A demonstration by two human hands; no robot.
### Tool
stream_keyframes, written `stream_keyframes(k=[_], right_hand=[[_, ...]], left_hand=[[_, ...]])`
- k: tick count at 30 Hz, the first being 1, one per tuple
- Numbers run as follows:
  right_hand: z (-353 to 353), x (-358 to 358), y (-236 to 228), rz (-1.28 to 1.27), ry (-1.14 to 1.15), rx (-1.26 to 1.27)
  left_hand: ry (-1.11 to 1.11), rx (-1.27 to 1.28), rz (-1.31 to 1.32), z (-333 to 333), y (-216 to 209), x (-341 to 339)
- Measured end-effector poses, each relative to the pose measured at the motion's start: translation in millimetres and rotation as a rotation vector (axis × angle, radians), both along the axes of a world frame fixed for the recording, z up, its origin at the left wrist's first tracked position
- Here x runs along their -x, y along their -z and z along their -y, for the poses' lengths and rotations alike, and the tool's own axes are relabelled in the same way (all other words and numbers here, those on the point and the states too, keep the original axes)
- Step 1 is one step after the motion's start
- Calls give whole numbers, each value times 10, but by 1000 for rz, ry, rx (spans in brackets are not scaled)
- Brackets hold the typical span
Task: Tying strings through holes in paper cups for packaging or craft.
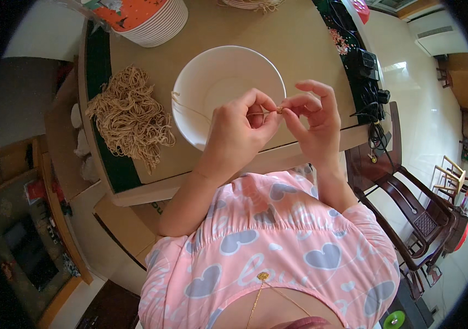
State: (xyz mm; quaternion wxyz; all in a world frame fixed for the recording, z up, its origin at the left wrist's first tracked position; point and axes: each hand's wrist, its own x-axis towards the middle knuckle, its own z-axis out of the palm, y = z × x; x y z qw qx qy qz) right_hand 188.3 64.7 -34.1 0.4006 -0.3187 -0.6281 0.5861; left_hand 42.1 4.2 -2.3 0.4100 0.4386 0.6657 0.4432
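Observation:
Over the near right side of a white bowl [191,60], both hands meet at a thin beige cord [190,111]. My left hand [242,129] pinches the cord between thumb and forefinger. My right hand [319,118] grips its end, thumb against forefinger, with the other fingers lifted and curled. A small brownish bit, perhaps a knot, shows between the fingertips. From the left hand the cord runs across the bowl, and its other end lies over the bowl's left rim. To the left of the bowl a tangled heap of beige cords [130,115] rests on the table.
A stack of white-sided bowls with an orange top [160,24] stands at the table's [311,33] far left. Another bundle of cord [253,4] lies at the far edge. Black cables and adapters [374,66] line the right edge, beside a dark wooden chair [409,203].

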Motion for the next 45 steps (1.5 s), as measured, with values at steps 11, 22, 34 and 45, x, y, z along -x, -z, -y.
stream_keyframes(k=[11, 22, 34, 45], right_hand=[[-57, -15, 35, -4, -61, -83], [-34, -40, 53, 99, 31, -228], [-65, -150, -23, 261, 88, -243], [-55, -78, -21, 246, 75, -301]], left_hand=[[-69, -101, -119, 0, 27, -28], [-40, -164, -217, 14, -2, -14], [-28, -152, -206, 4, 9, -16], [-2, -165, -213, 6, 9, -16]])
